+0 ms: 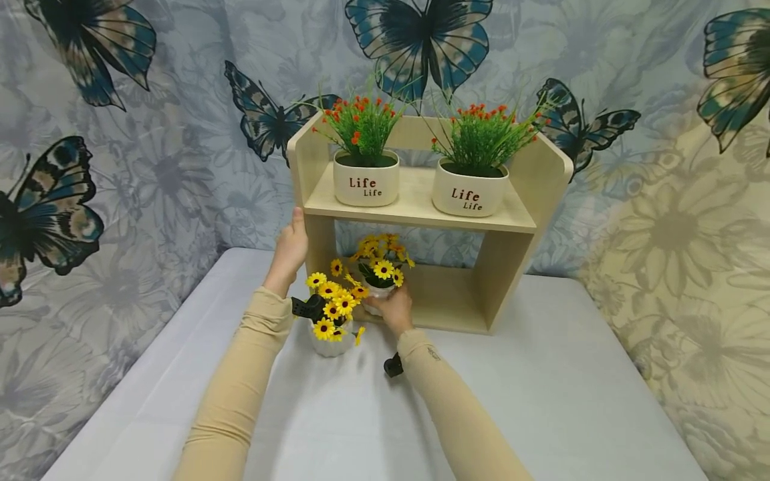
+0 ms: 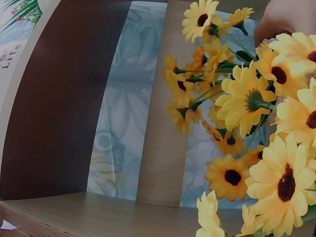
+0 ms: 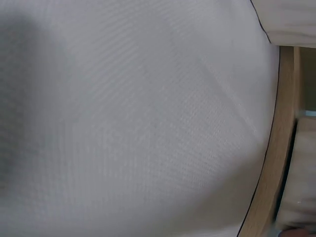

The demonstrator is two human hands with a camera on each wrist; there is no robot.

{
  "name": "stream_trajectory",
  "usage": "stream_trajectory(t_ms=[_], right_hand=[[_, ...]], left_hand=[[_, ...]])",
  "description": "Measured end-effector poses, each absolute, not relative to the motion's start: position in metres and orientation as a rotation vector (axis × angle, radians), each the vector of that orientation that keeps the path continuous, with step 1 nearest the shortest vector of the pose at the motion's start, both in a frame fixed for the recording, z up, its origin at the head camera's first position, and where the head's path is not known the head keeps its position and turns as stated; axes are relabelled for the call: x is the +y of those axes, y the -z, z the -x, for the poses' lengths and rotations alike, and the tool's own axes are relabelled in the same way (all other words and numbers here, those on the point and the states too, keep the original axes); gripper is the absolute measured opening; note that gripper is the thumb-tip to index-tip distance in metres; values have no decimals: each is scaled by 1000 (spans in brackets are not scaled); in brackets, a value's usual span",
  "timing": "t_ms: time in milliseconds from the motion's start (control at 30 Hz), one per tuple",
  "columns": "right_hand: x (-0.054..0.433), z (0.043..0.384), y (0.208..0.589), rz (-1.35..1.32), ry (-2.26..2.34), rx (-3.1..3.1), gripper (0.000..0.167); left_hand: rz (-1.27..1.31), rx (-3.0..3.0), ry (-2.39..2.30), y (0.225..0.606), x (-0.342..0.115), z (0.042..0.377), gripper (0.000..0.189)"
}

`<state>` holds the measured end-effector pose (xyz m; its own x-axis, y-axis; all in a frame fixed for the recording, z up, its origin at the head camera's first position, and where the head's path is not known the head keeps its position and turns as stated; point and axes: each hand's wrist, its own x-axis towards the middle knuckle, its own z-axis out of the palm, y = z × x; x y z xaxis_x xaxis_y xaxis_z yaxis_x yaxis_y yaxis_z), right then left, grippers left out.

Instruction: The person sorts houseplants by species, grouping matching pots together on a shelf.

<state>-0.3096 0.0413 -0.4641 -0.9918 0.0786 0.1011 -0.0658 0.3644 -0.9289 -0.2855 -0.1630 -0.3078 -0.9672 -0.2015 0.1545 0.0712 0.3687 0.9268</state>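
Note:
My right hand [image 1: 394, 308] holds a small white pot [image 1: 377, 290] of yellow daisy-like flowers [image 1: 383, 269] at the front left of the wooden shelf's [image 1: 507, 280] lower compartment. In the right wrist view, this pot [image 3: 303, 182] shows just past the front edge of the bottom board [image 3: 277, 138]. Against the shelf's left side panel rests my left hand [image 1: 290, 250], thumb pointing up along the front edge and the other fingers hidden. A second white pot [image 1: 331, 342] with yellow flowers [image 1: 344, 304] stands on the table in front, between my forearms.
On the upper board stand two white oval pots, a left one [image 1: 365, 180] and a right one [image 1: 471, 190], lettered "Life" and bearing red-flowered greenery. A white cloth [image 1: 541, 401] covers the table. Butterfly-printed fabric [image 1: 180, 167] hangs behind the shelf.

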Motion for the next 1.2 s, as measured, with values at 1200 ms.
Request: stream_trajectory(t_ms=[1200], right_hand=[[99, 291, 476, -164, -1861, -2479, 103]], left_hand=[[-82, -2382, 1676, 309, -166, 285, 84]])
